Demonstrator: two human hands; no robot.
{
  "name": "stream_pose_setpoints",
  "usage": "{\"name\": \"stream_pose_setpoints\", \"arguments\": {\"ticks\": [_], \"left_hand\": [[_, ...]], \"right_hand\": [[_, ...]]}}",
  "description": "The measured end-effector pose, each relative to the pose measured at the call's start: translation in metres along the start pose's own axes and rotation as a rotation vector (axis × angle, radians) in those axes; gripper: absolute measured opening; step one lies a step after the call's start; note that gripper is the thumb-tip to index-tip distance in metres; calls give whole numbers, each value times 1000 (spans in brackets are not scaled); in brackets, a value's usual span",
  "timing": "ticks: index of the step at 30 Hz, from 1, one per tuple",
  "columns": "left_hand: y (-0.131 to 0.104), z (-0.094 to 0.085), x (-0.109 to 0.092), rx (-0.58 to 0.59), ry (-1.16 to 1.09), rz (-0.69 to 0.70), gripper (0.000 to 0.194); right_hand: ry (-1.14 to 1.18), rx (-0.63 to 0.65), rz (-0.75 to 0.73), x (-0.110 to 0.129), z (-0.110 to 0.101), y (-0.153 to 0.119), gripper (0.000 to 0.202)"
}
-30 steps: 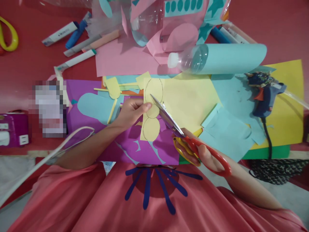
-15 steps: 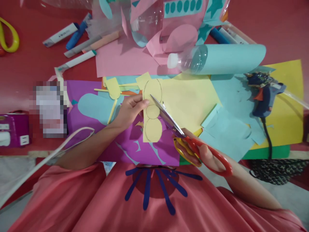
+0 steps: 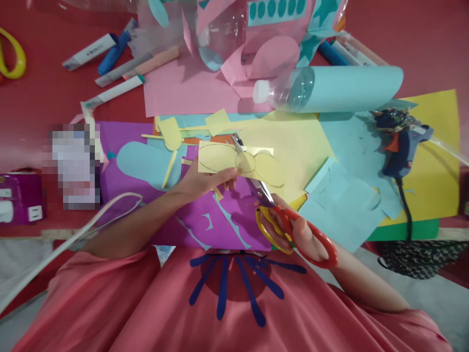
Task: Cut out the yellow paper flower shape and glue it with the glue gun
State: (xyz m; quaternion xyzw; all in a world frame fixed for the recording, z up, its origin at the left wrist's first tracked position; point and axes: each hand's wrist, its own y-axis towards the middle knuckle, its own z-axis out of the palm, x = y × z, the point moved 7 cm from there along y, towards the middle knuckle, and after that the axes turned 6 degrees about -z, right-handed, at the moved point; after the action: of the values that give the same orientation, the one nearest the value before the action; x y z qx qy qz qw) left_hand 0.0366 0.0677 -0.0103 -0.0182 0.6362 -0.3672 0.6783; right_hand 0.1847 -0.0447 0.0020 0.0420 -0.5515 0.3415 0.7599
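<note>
My left hand (image 3: 220, 180) pinches the lower edge of a pale yellow paper strip (image 3: 217, 157) with drawn ovals and a smaller circle between them. The strip lies crosswise, held above a purple sheet (image 3: 234, 230). My right hand (image 3: 296, 230) grips scissors (image 3: 284, 213) with red and yellow handles, thumb in the red loop and fingers in the yellow one. The blades pass behind the strip near the small circle, and their tips show past its upper edge. Whether they touch the paper I cannot tell. Beneath lies a larger pale yellow sheet (image 3: 300, 142).
A blue glue gun (image 3: 405, 149) with a cord rests at the right. A bottle wrapped in light blue paper (image 3: 351, 89) lies behind the hands. Several markers (image 3: 117, 91) are at the back left, near a blurred-out object (image 3: 75, 166). A white cable (image 3: 73, 242) crosses the left forearm.
The yellow strip has turned from upright to crosswise in my left hand, which has shifted slightly right and down. The scissors have moved a little left, their blades now behind the strip.
</note>
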Motion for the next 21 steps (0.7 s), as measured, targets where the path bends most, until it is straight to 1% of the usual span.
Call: {"name": "stream_pose_setpoints", "arguments": {"ticks": [4,8,12,17,21], "left_hand": [[0,0,-2,-5,-4,21,35],[1,-3,0,-20,52,9,38],[1,-5,3,-32,93,-15,41],[1,-7,5,-56,64,-46,46],[1,-8,6,-76,42,-53,45]], "right_hand": [[23,-11,-4,3,0,0,70],[32,5,-13,8,0,1,74],[22,7,1,8,-4,-1,65],[31,-34,26,2,-9,-7,68],[74,-34,22,-2,-10,-9,60]]}}
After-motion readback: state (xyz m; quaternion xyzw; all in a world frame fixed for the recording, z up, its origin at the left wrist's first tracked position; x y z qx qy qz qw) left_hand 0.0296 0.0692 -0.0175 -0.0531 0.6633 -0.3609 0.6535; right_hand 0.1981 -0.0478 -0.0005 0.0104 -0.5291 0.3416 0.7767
